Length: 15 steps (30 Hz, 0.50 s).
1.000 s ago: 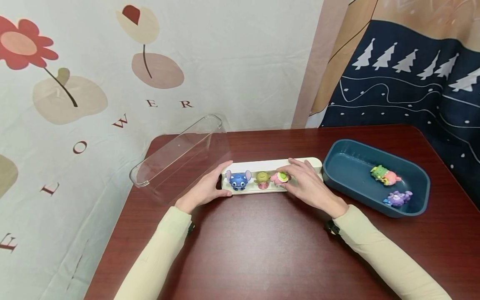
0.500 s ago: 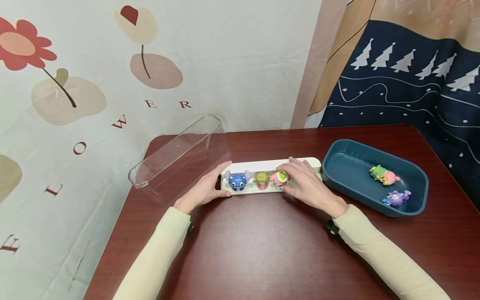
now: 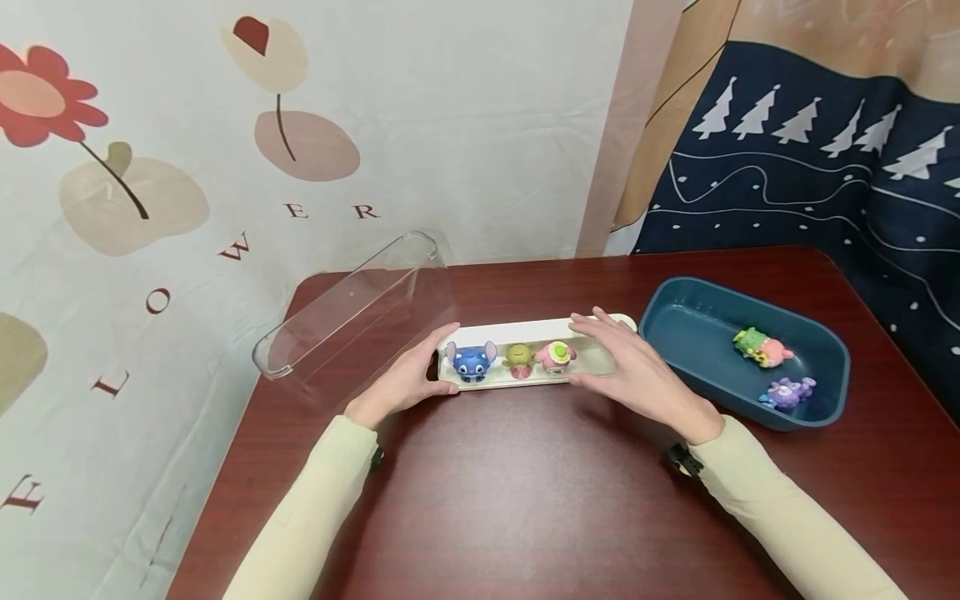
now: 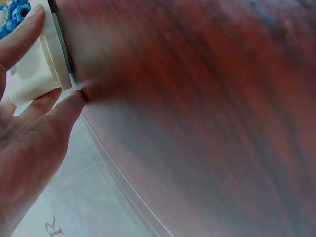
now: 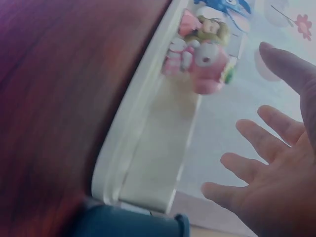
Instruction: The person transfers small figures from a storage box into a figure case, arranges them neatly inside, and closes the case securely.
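A long white tray [image 3: 517,333] lies on the table with three toy figures in a row inside it. At its left end stands a blue figure with big ears [image 3: 472,362]; a green-headed figure [image 3: 518,358] is in the middle, and a pink figure with a green-and-white top [image 3: 556,356] is on the right. My left hand [image 3: 405,379] grips the tray's left end, thumb at the front and fingers behind. Over the tray's right part, just right of the pink figure, my right hand [image 3: 641,371] has its fingers spread and holds nothing, as the right wrist view shows.
A dark blue bin [image 3: 678,321] stands right of the tray, holding a green-and-pink figure [image 3: 762,347] and a purple figure [image 3: 787,393]. Behind my left hand, a clear plastic cover [image 3: 348,312] sits slanted at the table's back left, beside the printed cloth.
My right hand has let go of the pink figure and drawn slightly right, its fingers opening. The pink figure stays in the tray. My left hand keeps its hold on the tray.
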### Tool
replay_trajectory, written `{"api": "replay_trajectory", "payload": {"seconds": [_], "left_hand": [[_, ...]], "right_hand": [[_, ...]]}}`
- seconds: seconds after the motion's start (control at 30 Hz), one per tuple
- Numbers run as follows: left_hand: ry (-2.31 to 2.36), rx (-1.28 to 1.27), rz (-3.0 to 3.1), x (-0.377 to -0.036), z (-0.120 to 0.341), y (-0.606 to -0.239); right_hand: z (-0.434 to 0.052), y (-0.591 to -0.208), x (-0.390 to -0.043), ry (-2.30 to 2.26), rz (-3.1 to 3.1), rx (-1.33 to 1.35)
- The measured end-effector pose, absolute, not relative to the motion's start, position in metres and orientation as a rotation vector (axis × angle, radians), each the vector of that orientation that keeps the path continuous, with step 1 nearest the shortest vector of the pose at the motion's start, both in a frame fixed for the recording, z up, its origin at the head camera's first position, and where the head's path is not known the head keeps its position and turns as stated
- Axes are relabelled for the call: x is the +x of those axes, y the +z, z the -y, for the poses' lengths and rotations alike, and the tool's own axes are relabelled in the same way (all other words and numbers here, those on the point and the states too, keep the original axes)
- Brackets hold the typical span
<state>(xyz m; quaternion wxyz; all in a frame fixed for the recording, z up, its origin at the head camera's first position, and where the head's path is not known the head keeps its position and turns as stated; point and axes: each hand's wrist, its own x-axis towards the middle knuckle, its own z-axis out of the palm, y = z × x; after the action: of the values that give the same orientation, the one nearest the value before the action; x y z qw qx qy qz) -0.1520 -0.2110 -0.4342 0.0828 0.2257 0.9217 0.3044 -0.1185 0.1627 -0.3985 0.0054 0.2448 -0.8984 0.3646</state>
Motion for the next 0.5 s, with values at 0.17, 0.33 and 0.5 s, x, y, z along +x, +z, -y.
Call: {"api": "replay_trajectory", "payload": {"seconds": [0.17, 0.33, 0.5], "left_hand": [[0.910, 0.670, -2.752, -0.152, 0.211, -0.434], [0.906, 0.665, -2.751, -0.151, 0.210, -0.432], [0.910, 0.667, -2.750, -0.151, 0.210, -0.432]], "right_hand": [[-0.178, -0.388, -0.110, 1.185, 2.789, 0.708], [-0.199, -0.378, -0.102, 1.182, 2.780, 0.640], [-0.220, -0.367, -0.094, 1.191, 2.787, 0.497]]}}
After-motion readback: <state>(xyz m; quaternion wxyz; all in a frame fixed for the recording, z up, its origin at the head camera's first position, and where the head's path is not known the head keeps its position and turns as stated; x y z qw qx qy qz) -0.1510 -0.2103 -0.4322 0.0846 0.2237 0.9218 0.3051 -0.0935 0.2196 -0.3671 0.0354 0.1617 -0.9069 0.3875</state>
